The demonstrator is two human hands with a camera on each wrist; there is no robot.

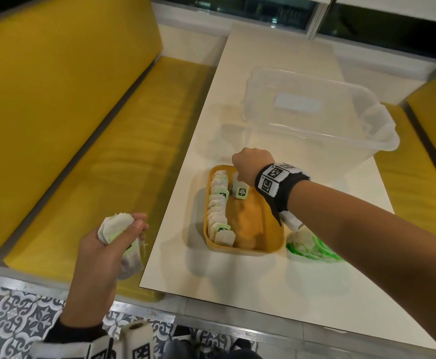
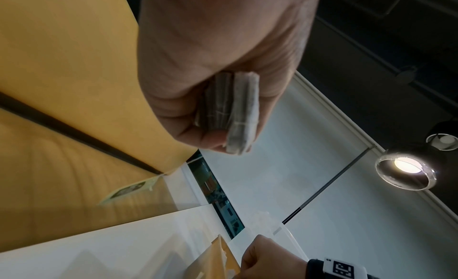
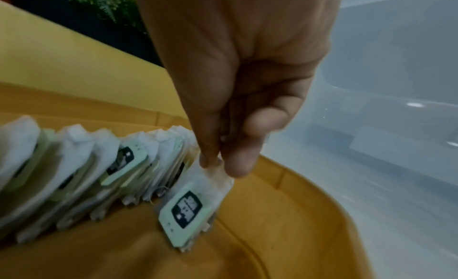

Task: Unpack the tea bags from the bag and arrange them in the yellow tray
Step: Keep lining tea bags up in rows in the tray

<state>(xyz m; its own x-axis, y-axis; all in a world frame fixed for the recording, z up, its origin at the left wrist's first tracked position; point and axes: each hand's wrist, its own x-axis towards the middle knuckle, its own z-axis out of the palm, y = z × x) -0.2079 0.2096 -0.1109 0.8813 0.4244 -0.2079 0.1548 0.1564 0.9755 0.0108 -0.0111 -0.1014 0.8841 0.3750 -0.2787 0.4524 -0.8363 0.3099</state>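
The yellow tray [image 1: 268, 244] lies on the white table, with a row of white tea bags [image 1: 218, 203] standing along its left side. My right hand [image 1: 248, 164] hovers over the tray's far end and pinches one tea bag [image 3: 195, 205] with a green tag by its top edge; its lower end touches the tray floor [image 3: 285, 214] beside the row [image 3: 74, 165]. My left hand [image 1: 113, 242] is off the table's left edge, above the bench, and grips a stack of tea bags [image 1: 117, 225], seen end-on as the stack [image 2: 235, 111] in the left wrist view.
A crumpled clear and green bag [image 1: 312, 247] lies right of the tray under my right forearm. A large clear plastic tub [image 1: 315, 112] stands behind the tray. Yellow benches [image 1: 82, 125] flank the table [image 1: 237, 281].
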